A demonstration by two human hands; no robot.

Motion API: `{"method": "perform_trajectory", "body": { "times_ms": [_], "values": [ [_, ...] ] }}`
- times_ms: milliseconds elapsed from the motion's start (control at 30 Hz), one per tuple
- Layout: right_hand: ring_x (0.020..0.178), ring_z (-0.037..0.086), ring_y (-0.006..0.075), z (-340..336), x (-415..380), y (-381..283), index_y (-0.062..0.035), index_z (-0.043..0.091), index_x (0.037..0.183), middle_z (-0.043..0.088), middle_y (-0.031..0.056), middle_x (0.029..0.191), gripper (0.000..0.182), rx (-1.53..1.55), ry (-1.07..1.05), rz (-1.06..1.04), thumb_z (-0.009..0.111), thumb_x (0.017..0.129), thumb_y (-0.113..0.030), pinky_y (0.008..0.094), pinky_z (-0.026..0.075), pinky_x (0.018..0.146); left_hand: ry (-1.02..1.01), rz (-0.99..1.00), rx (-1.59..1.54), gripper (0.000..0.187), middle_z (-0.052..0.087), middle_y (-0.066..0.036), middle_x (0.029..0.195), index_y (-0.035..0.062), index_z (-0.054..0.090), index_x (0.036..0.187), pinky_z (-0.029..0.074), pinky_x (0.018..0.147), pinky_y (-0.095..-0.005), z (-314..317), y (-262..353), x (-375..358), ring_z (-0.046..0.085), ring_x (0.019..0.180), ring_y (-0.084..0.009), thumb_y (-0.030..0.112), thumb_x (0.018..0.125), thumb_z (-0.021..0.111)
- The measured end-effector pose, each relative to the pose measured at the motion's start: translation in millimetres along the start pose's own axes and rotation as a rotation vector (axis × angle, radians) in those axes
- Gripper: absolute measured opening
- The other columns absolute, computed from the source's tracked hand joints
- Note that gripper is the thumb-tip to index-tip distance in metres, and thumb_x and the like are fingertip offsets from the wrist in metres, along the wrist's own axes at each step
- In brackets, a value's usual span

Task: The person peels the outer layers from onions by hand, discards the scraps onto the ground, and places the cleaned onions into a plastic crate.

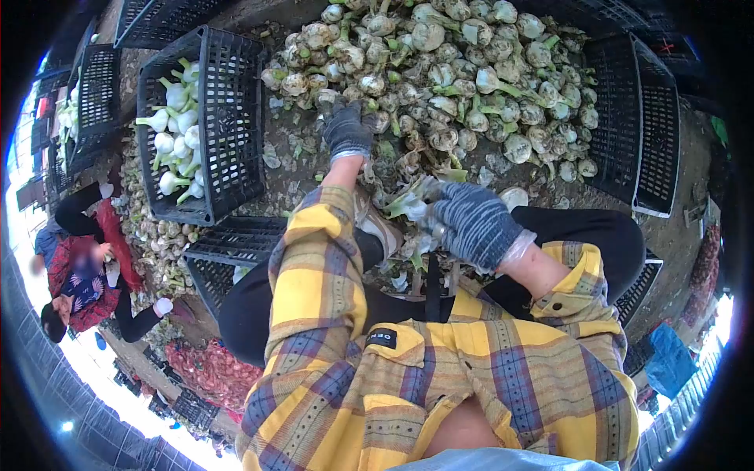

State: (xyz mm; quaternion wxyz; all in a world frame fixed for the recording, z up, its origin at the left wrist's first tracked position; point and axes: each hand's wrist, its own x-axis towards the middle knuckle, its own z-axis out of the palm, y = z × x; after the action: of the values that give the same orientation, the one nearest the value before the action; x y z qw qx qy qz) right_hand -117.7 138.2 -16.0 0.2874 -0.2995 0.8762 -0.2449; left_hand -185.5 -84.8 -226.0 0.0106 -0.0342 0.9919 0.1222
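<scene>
My left hand [346, 132], in a dark grey knit glove, reaches to the near left edge of a heap of soil-stained garlic bulbs [448, 78]. Its fingers are bent round a garlic bulb [327, 96] there. In front of my body, my right hand [475, 224] wears a striped grey-blue knit glove over a thin clear one. The right fingers are curled closed, and I cannot tell what is inside them. Pale garlic skins and leaf scraps [408, 204] show right beside those fingers, above my shoe [378, 228].
A black crate [232, 125] of cleaned white garlic bulbs [179, 133] stands at left. Another black crate [636, 125] flanks the heap at right. A lower crate [228, 259] sits by my knee. Farther left, another person [86, 271] sits near more garlic and red net sacks [208, 369].
</scene>
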Motion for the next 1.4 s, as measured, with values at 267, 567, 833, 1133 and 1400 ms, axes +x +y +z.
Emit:
{"method": "perform_trajectory", "body": {
  "times_ms": [267, 567, 833, 1133, 1400],
  "values": [
    [0.092, 0.055, 0.032, -14, 3, 19, -0.0051, 0.057, 0.101, 0.058, 0.0185, 0.096, 0.042, 0.279, 0.429, 0.302, 0.055, 0.078, -0.04, 0.038, 0.043, 0.081, -0.34, -0.022, -0.756, 0.056, 0.05, -0.022, 0.116, -0.0016, 0.045, 0.118, 0.037, 0.091, -0.0335, -107, 82, -6, 0.048, 0.109, -0.0314, 0.036, 0.08, 0.057],
    [0.088, 0.058, 0.0296, -34, -8, 32, 0.0011, 0.054, 0.107, 0.06, 0.0192, 0.096, 0.052, 0.332, 0.337, 0.306, 0.058, 0.077, -0.042, 0.0345, 0.045, 0.079, -0.441, 0.219, -0.549, 0.067, 0.051, -0.02, 0.114, 0.002, 0.044, 0.119, 0.039, 0.09, -0.0341, -184, 125, -61, 0.05, 0.106, -0.0297, 0.043, 0.071, 0.066],
    [0.063, 0.058, 0.0162, -26, -16, 16, 0.0021, 0.057, 0.089, 0.058, 0.008, 0.068, 0.041, 0.713, 0.205, 0.167, 0.058, 0.08, -0.038, 0.0297, 0.049, 0.06, -0.277, 0.229, -0.564, 0.067, 0.049, -0.017, 0.116, 0.0003, 0.042, 0.119, 0.038, 0.091, -0.0339, -220, 119, -105, 0.049, 0.107, -0.0263, 0.039, 0.072, 0.068],
    [0.067, 0.06, 0.0173, -23, -28, 1, -0.0006, 0.057, 0.09, 0.059, 0.0085, 0.076, 0.028, 1.587, 0.07, 0.073, 0.056, 0.083, -0.028, 0.0312, 0.053, 0.064, 0.066, -0.022, -1.176, 0.038, 0.047, -0.012, 0.117, 0.0004, 0.04, 0.12, 0.032, 0.095, -0.0292, -191, 122, -122, 0.043, 0.108, -0.0183, 0.027, 0.092, 0.039],
    [0.063, 0.058, 0.0136, -21, -23, -4, 0.0024, 0.058, 0.087, 0.056, 0.0074, 0.068, 0.038, 1.298, 0.15, 0.261, 0.059, 0.08, -0.035, 0.0293, 0.052, 0.061, 0.146, 0.072, -1.024, 0.034, 0.047, -0.011, 0.114, 0.0022, 0.043, 0.115, 0.031, 0.094, -0.0285, -195, 128, -122, 0.043, 0.107, -0.019, 0.026, 0.091, 0.043]
  ]
}}
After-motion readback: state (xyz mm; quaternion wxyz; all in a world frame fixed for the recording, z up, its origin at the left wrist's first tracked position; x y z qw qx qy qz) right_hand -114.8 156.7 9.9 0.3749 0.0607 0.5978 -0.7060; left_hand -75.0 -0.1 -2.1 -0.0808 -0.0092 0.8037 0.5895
